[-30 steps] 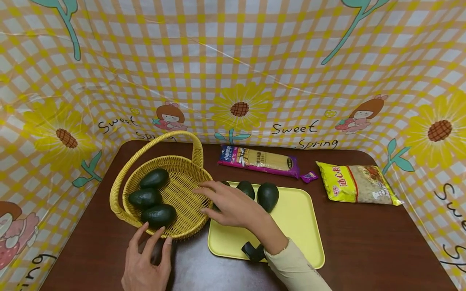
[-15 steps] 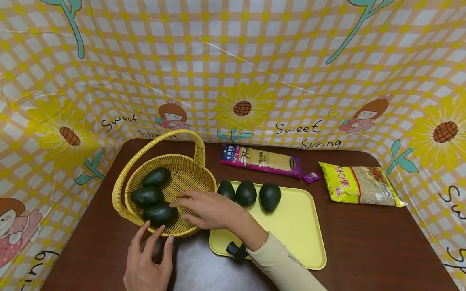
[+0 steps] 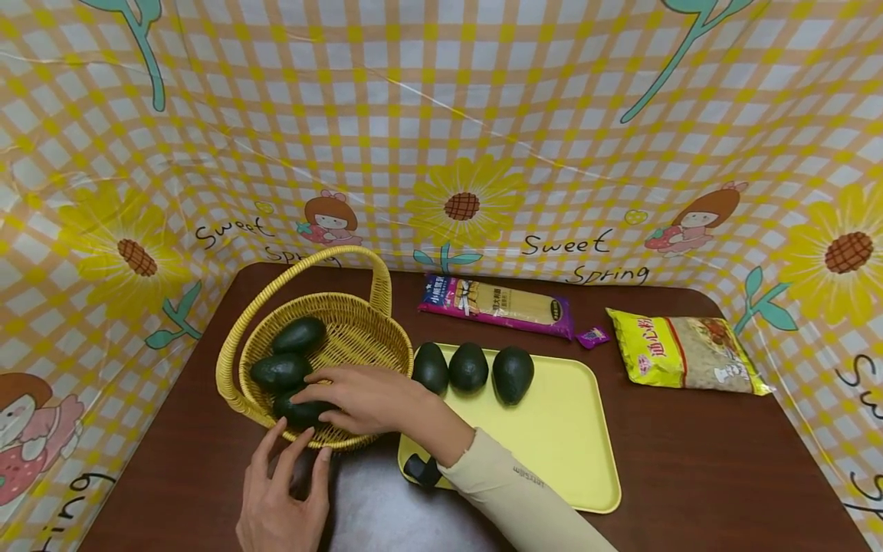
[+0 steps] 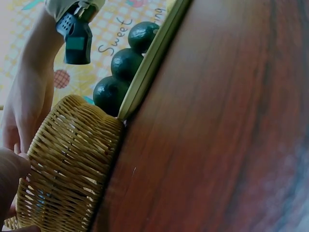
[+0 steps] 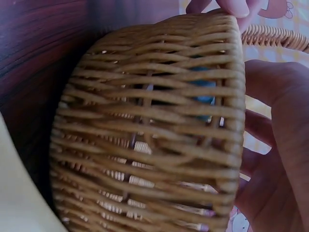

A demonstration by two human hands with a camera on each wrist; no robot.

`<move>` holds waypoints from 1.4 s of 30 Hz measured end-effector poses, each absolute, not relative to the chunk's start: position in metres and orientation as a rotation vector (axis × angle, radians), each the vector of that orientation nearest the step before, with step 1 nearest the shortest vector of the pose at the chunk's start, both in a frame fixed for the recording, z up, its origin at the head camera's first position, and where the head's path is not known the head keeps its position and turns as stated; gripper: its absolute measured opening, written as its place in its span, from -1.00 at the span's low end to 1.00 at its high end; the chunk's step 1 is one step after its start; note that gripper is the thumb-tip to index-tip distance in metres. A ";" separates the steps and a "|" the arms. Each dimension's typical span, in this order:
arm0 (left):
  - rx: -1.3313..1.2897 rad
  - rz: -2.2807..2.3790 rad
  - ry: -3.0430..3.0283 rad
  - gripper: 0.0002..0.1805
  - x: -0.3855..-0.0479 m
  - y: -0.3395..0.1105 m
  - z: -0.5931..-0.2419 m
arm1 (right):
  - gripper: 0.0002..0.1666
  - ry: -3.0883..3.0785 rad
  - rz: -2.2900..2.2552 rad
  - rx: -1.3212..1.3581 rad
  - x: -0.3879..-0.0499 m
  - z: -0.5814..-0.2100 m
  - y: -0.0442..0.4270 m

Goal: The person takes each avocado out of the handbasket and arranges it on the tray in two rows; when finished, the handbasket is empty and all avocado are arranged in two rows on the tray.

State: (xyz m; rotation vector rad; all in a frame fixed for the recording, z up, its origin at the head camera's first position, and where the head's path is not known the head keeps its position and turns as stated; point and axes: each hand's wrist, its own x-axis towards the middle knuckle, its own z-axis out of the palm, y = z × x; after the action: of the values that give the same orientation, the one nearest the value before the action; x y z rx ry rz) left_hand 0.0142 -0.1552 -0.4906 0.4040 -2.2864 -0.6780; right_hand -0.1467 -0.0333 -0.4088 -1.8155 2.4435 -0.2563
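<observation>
A wicker basket [image 3: 359,314] holds three dark green avocados in a column. My right hand [image 3: 369,399] reaches over its right rim, fingers across the front avocado [image 3: 293,412] and thumb on its near side, partly hiding it. My left hand [image 3: 284,491] stands at the basket's front, fingertips touching the rim. In the left wrist view the left thumb [image 4: 12,169] lies against the wicker wall [image 4: 72,159]. The right wrist view shows my right hand [image 5: 275,125] beyond the wicker wall [image 5: 154,111], fingertips hidden.
Right of the basket, a yellow tray [image 3: 545,452] bears three avocados [image 3: 468,368] along its back edge. A purple noodle packet [image 3: 497,307], a small purple sachet [image 3: 592,336] and a yellow pasta bag [image 3: 690,351] lie behind and to the right. The basket handle [image 3: 290,272] arches up.
My right hand has moved left from beside the tray, over the basket and onto the front avocado. The avocados at the tray's back left are uncovered. My left hand has stayed at the rim.
</observation>
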 end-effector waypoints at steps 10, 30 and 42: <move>0.421 -0.686 -2.292 -0.63 0.015 -0.155 -0.490 | -0.39 2.387 -0.112 -1.846 -0.149 -0.410 -0.051; 0.410 -0.673 -2.306 -0.64 0.013 -0.156 -0.490 | -0.13 2.402 0.079 -1.739 -0.147 -0.405 -0.066; 0.406 -0.672 -2.315 -0.64 0.013 -0.156 -0.490 | -0.09 2.371 0.167 -1.705 -0.151 -0.405 -0.074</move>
State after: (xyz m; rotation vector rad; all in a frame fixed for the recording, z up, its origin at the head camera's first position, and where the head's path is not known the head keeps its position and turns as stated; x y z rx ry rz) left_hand 0.0134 -0.1556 -0.4901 0.4057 -2.3149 -0.6722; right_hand -0.1508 -0.0742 -0.4050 -1.7047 2.3714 0.1674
